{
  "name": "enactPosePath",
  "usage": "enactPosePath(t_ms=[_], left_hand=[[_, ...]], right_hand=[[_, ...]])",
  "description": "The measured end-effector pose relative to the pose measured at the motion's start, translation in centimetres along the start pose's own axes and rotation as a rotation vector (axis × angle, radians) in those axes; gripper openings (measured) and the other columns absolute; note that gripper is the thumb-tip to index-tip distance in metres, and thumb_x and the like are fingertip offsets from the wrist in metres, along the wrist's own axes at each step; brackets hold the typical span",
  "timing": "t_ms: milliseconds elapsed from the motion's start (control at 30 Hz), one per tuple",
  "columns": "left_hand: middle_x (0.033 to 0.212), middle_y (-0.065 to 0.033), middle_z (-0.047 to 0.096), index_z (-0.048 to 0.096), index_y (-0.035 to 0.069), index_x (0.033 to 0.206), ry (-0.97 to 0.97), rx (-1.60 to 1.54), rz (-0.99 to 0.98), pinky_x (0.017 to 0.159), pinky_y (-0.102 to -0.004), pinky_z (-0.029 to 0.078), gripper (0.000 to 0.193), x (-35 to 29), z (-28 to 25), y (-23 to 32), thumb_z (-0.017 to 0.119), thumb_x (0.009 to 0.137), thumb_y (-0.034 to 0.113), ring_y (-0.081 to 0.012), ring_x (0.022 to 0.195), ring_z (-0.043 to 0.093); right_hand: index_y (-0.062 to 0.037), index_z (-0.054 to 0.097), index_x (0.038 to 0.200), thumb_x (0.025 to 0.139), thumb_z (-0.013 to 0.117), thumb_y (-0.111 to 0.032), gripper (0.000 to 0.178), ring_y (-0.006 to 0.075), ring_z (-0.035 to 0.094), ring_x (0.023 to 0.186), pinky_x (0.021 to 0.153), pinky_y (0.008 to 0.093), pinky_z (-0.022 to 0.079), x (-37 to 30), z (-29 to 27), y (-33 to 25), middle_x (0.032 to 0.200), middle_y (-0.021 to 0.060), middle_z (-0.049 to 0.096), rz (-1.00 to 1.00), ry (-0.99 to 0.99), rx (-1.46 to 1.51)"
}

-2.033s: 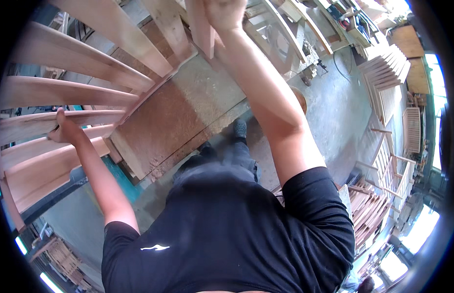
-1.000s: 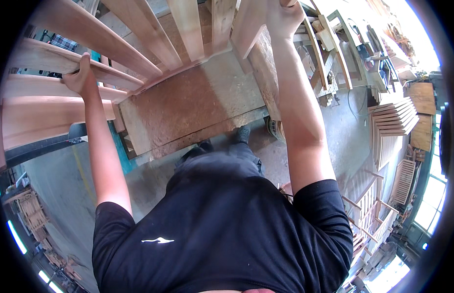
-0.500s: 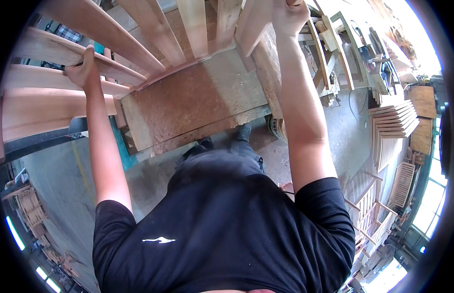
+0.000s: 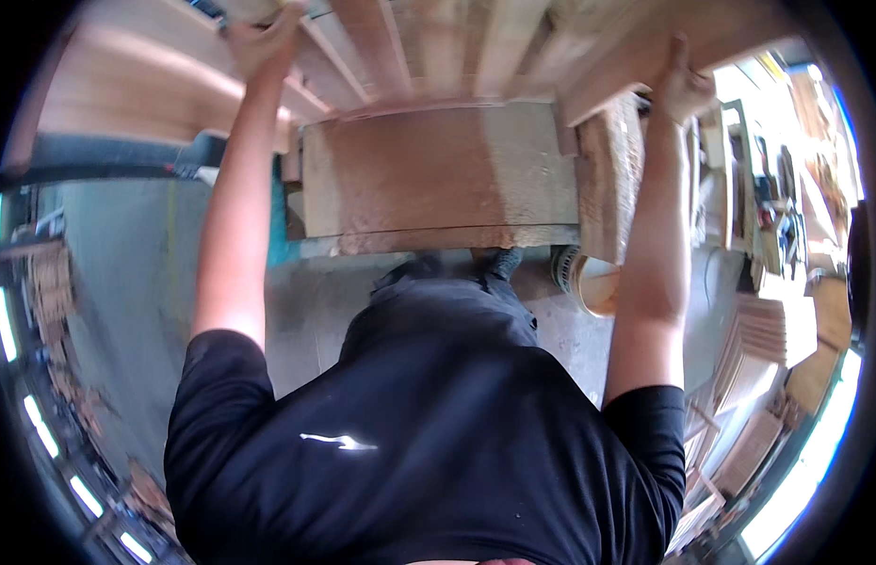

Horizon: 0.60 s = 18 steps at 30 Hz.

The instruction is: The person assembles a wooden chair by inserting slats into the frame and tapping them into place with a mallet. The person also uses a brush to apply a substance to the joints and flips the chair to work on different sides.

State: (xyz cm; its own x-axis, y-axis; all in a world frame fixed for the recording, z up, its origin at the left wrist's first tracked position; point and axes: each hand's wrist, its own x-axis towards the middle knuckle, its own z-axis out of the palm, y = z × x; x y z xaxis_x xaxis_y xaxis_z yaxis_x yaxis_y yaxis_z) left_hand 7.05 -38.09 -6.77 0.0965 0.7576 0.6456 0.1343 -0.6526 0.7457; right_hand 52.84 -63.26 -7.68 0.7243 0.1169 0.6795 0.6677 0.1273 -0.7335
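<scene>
A slatted wooden frame [image 4: 380, 47] of pale reddish wood stands across the top of the head view, on the far side of a low, worn wooden platform [image 4: 438, 165]. My left hand [image 4: 261, 45] is closed around one of its slats on the left, thumb along the near side. At the right, my right hand [image 4: 683, 92] grips the lower edge of the frame's wide end board [image 4: 636, 61], thumb up against its face. The fingers behind the wood are partly hidden, and the picture is slightly blurred there.
A pale bucket [image 4: 596, 285] stands on the floor by the platform's right corner, near a thick timber block [image 4: 609, 179]. Stacked wooden frames [image 4: 763, 334] and a cluttered rack with tools [image 4: 786, 207] line the right side. More wood pieces [image 4: 50, 287] lie far left.
My view has turned, so the platform and frame now appear squarer and farther right. My left hand has moved up and right in view; my right hand shows lower, on the end board.
</scene>
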Motion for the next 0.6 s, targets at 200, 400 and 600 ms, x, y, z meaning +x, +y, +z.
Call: enactPosePath(t_ms=[200, 400, 600], left_hand=[[0.073, -0.0016, 0.066, 0.070, -0.001, 0.081, -0.148, 0.348, -0.296, 0.060, -0.0268, 0.050, 0.025, -0.2, -1.7, 1.5, 0.084, 0.085, 0.019, -0.0094, 0.067, 0.060], [0.076, 0.0007, 0.065, 0.071, -0.001, 0.090, -0.242, 0.061, 0.021, 0.062, -0.0267, 0.050, 0.019, -0.2, -1.4, 4.4, 0.082, 0.086, 0.013, -0.0077, 0.072, 0.059], [0.093, -0.0010, 0.068, 0.067, -0.004, 0.109, -0.178, -0.079, 0.112, 0.071, -0.0276, 0.051, 0.024, -0.5, -1.1, 4.9, 0.074, 0.088, 0.006, -0.0095, 0.082, 0.062]], right_hand=[[0.0126, 0.074, 0.096, 0.079, 0.087, -0.043, 0.060, 0.0252, 0.073, 0.078, 0.070, 0.0348, 0.058, -1.3, 0.9, -4.1, 0.091, 0.0195, 0.076, 0.141, -0.004, 0.005], [0.0149, 0.073, 0.094, 0.079, 0.087, -0.044, 0.062, 0.0266, 0.072, 0.075, 0.068, 0.0343, 0.058, -0.8, 0.4, -3.3, 0.089, 0.0211, 0.075, 0.140, -0.036, -0.027], [0.0150, 0.072, 0.096, 0.082, 0.086, -0.039, 0.058, 0.0251, 0.072, 0.076, 0.068, 0.0352, 0.058, -0.3, 0.5, -1.9, 0.089, 0.0206, 0.075, 0.150, -0.043, -0.079]])
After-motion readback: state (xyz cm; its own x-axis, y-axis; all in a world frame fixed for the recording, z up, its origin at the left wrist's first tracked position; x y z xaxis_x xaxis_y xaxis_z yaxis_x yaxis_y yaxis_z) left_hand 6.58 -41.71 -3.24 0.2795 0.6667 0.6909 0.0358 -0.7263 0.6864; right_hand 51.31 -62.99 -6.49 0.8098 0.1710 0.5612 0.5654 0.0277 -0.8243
